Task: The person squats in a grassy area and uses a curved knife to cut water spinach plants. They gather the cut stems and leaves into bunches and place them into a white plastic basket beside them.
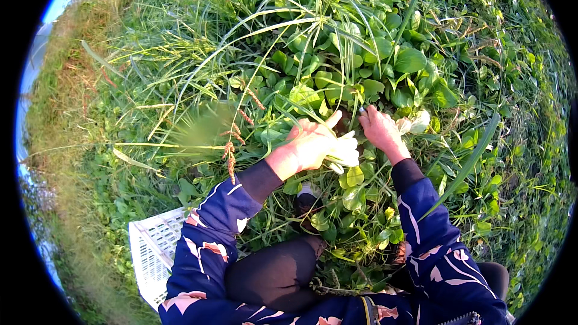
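My left hand (311,144) is closed around a bunch of pale, overexposed plant stems (347,151), whose whitish ends stick out to the right. Its thumb points up toward the leaves. Just to the right, my right hand (381,132) grips a small tool with a short grey metal part (361,109) showing beyond the fingers; the rest is hidden in the fist. Both hands hover low among broad-leaved green plants (305,96). A pale, faded leaf (420,122) lies beside the right hand.
A white slatted plastic crate (151,257) stands at my left side, partly behind my sleeve. Tall grass (321,20) arches over the plants ahead, and reddish-brown seed heads (230,158) hang near my left wrist. My shoe (308,201) rests among the leaves below the hands.
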### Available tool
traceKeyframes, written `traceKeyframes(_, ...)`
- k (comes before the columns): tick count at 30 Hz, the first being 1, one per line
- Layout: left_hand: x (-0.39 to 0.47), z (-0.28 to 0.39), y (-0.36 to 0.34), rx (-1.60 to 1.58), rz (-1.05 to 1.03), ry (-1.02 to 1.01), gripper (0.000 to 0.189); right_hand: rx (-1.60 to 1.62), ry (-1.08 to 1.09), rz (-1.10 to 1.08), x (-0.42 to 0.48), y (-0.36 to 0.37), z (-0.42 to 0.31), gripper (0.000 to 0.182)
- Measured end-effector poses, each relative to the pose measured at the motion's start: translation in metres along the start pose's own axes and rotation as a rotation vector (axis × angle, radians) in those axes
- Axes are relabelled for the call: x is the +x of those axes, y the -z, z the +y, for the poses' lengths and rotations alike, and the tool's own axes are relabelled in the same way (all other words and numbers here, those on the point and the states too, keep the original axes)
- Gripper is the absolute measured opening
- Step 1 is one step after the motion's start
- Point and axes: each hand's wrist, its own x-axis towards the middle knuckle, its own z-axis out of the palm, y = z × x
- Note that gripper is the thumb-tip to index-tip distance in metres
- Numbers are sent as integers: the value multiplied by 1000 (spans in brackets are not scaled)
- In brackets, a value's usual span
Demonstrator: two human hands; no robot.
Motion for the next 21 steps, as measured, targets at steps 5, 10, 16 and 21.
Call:
traceKeyframes(5,26,-33,-21,75,67,192,41,373,-218,-106,4,9,6,33)
traceKeyframes(10,18,-47,-32,113,-44,219,49,265,12,26,-43,12,-10,28)
traceKeyframes(16,6,-53,-56,6,170,125,21,45,65,-101,-34,-20,-30,25)
traceKeyframes(21,9,-56,-57,14,-30,208,26,-69,-43,-166,-28,-35,-28,27)
